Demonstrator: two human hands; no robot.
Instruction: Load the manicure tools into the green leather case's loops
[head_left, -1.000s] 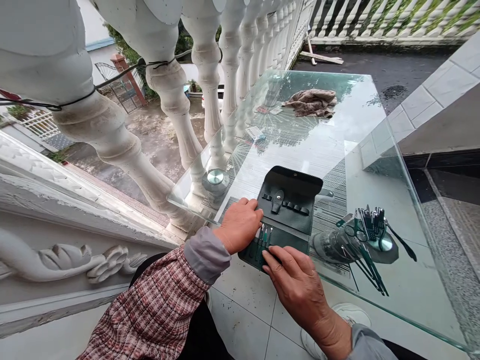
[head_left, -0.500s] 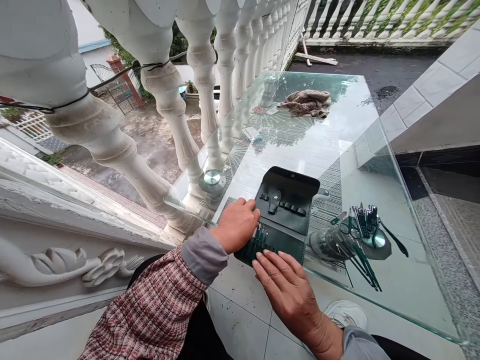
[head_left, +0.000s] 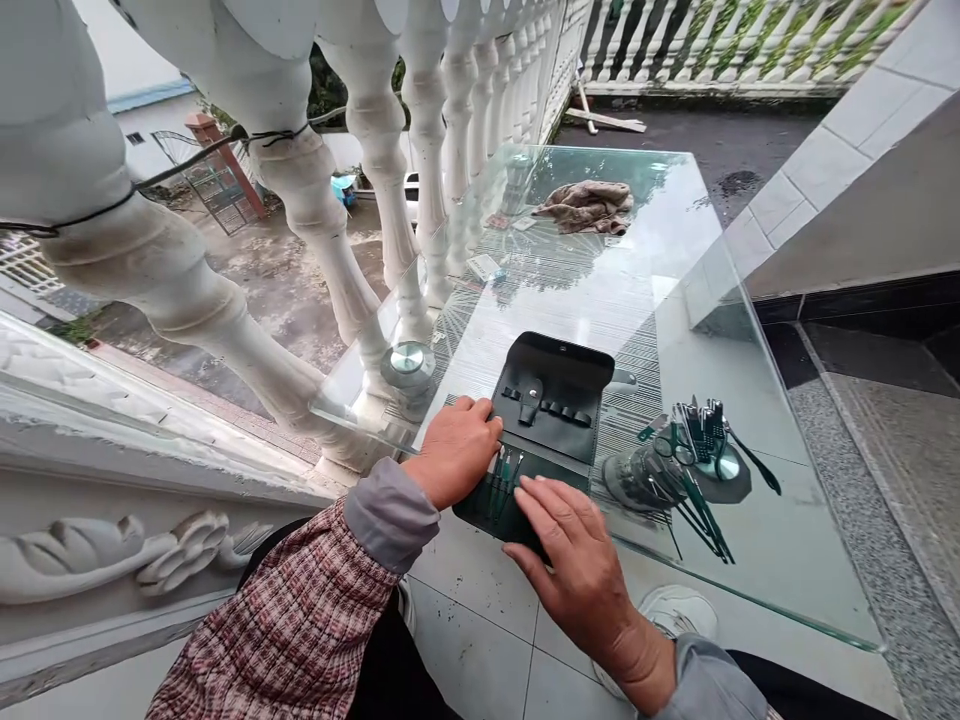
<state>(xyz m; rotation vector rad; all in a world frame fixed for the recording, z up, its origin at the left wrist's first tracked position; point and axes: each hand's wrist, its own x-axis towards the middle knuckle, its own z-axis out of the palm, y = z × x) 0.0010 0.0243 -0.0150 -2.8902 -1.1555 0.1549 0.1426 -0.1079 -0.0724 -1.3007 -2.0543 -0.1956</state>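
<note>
An open black manicure case (head_left: 559,400) lies at the near edge of the glass table, with empty elastic loops and a snap strap on its upper panel. Several slim tools (head_left: 501,485) with dark green handles stand in the slots of its lower panel. My left hand (head_left: 456,450) is closed over the case's left edge. Stretched across the lower panel are the fingers of my right hand (head_left: 574,560), thumb apart; their tips touch the panel beside the tools. To the right lies a pile of manicure tools (head_left: 701,440), with scissors, nail clippers and long thin pieces.
The glass table (head_left: 810,560) has a thick clear edge. A crumpled brown cloth (head_left: 589,205) lies at its far end, and a small packet (head_left: 486,268) lies on the left side. White balusters (head_left: 367,150) line the left. A white shoe (head_left: 679,610) shows below.
My right hand has shifted slightly, its thumb now spread further from the fingers, showing more of the slotted tools. My left hand keeps its place on the case. The whole view has shifted a little.
</note>
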